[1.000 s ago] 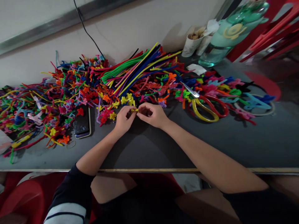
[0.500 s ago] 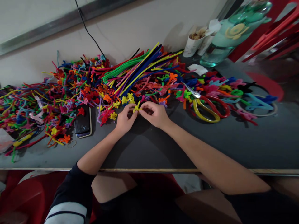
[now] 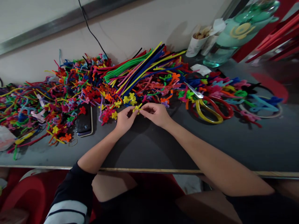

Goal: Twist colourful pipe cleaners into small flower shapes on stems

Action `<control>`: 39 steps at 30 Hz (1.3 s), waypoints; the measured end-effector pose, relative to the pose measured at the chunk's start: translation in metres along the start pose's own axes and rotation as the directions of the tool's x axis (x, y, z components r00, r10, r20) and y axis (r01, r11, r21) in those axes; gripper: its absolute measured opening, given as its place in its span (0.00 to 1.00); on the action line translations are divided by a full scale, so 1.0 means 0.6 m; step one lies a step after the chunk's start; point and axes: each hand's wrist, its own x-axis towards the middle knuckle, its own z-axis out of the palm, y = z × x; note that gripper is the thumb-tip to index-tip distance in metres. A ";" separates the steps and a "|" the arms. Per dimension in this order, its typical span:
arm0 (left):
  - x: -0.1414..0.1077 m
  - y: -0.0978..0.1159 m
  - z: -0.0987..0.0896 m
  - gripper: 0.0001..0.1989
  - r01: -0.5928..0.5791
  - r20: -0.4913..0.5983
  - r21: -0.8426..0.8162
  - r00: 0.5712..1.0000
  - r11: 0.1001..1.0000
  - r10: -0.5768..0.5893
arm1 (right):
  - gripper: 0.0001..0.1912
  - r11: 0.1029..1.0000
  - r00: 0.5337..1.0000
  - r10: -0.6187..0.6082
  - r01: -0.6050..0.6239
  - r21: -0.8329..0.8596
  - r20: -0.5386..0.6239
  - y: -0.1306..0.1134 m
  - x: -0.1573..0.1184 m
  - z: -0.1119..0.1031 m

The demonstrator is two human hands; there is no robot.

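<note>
Both hands are pinching one small yellow pipe-cleaner flower (image 3: 135, 109), held between their fingertips above the bench (image 3: 149, 149): the left hand (image 3: 124, 120) seems to grip the petals, while the right hand (image 3: 157, 114) pinches close beside them, its exact hold partly hidden. If the left pinch is too tight, the soft loops could flatten; if it is too loose, a pull from the right could unwind them. A cut wire end, if exposed, might prick a fingertip. Should the piece slip, it could be lost among the matching yellow flowers (image 3: 130, 98) just beyond the hands. The scissors (image 3: 199, 96), right of the right hand, point their blades away, so an elbow knock seems the smaller risk.
</note>
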 end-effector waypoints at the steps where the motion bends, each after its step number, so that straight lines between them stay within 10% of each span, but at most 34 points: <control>1: 0.000 0.000 0.000 0.09 0.002 0.000 0.002 1.000 1.000 -0.002 | 0.14 1.000 1.000 -0.005 0.005 -0.015 -0.011 0.000 0.000 0.000; 8: -0.001 -0.002 0.001 0.08 0.004 0.000 0.002 1.000 1.000 -0.004 | 0.12 0.994 0.996 -0.062 0.056 -0.094 -0.062 -0.007 -0.005 -0.002; 15: 0.001 -0.007 -0.002 0.10 0.028 0.054 -0.096 0.998 0.995 -0.023 | 0.17 0.972 0.973 0.075 -0.120 0.201 0.217 0.003 0.010 -0.020; 25: -0.002 0.003 -0.007 0.10 -0.065 0.158 -0.062 0.985 0.996 0.074 | 0.16 0.951 0.948 0.071 -0.157 0.266 0.309 0.001 0.017 -0.028; 39: 0.000 -0.007 -0.002 0.09 -0.002 0.057 -0.098 0.998 0.995 0.008 | 0.18 0.973 0.981 0.107 -0.137 0.187 0.163 0.008 0.018 -0.015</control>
